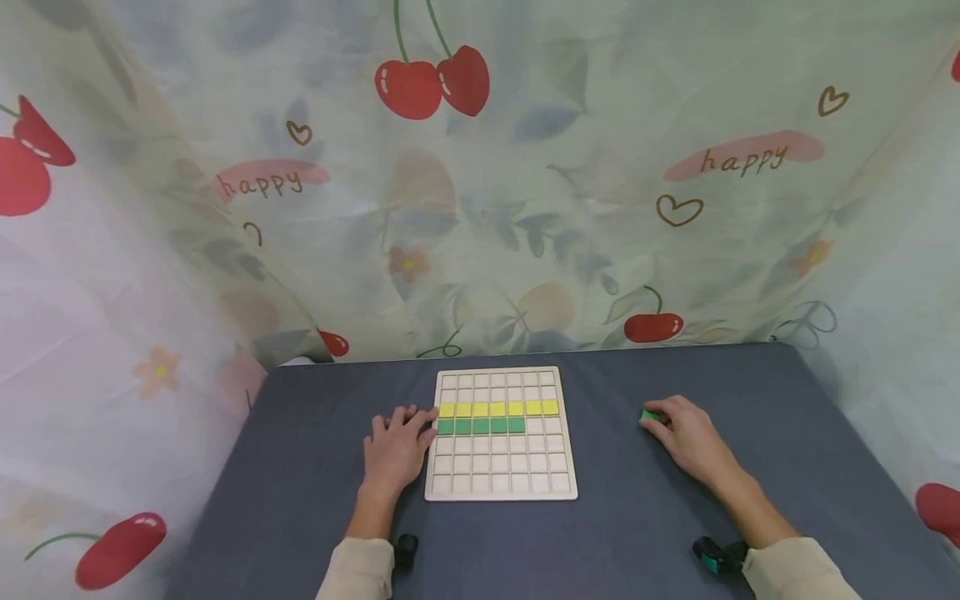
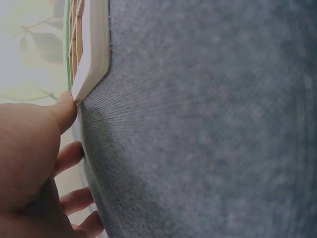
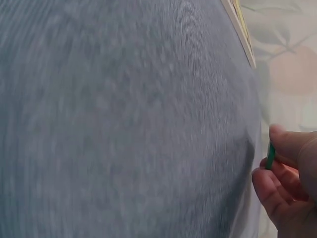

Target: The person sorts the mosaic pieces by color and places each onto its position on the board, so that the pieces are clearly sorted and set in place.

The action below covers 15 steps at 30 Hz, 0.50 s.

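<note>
A pale grid board (image 1: pixel 501 483) lies flat on the dark table. One of its rows is filled with yellow tiles (image 1: pixel 497 409); the row just nearer holds several green tiles (image 1: pixel 481 426) from the left, and the last two cells there show bare. My left hand (image 1: pixel 395 450) rests at the board's left side, thumb touching its edge, fingers spread on the cloth. To the right of the board, my right hand (image 1: pixel 688 437) pinches a green tile (image 3: pixel 270 155) between thumb and fingers, close over the table.
A dark blue-grey cloth (image 1: pixel 300 500) covers the table. Behind and at both sides hangs a printed curtain (image 1: pixel 495 208) with cherries, hearts and leaves. Dark straps with small devices (image 1: pixel 722 557) sit at both wrists.
</note>
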Tool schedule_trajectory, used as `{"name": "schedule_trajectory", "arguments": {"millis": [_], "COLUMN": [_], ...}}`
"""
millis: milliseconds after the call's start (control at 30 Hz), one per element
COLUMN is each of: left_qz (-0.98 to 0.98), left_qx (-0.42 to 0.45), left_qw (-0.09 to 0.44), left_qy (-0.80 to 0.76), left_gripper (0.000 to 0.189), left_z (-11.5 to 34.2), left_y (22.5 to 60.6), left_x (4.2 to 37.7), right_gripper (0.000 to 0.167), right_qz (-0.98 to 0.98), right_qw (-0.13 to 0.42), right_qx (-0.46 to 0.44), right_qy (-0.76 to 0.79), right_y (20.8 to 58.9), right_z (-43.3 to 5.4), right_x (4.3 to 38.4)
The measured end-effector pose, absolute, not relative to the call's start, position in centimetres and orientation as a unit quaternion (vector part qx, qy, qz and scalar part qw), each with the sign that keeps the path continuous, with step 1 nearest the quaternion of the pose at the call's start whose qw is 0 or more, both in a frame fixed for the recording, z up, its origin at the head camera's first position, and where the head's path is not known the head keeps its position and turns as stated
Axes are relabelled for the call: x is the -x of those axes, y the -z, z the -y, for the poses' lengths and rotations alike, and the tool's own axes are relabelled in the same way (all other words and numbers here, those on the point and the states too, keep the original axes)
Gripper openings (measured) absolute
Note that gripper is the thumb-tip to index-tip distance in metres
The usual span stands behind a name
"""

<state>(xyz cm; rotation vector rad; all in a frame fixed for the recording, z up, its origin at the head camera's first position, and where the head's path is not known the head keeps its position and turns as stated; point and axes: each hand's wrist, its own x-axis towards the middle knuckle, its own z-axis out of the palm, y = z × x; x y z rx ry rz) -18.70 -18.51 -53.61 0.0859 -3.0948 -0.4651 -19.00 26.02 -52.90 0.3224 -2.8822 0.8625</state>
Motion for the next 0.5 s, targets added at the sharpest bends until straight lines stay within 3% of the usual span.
{"name": "schedule_trajectory", "arguments": {"millis": [500], "left_qz": [0.987], "left_qx": [-0.026], "left_qw": [0.007], "left_qy": [0.156], "left_gripper": [0.043], "left_z": [18.7], "left_y": [53.6], "left_x": [18.5], "right_gripper": [0.026], "right_qz": [0.953], "right_qw": [0.059], "right_qx": [-0.126], "right_qy": [-0.267], "right_y": [53.0], "right_z": [-21.8], "right_x": [20.0]}}
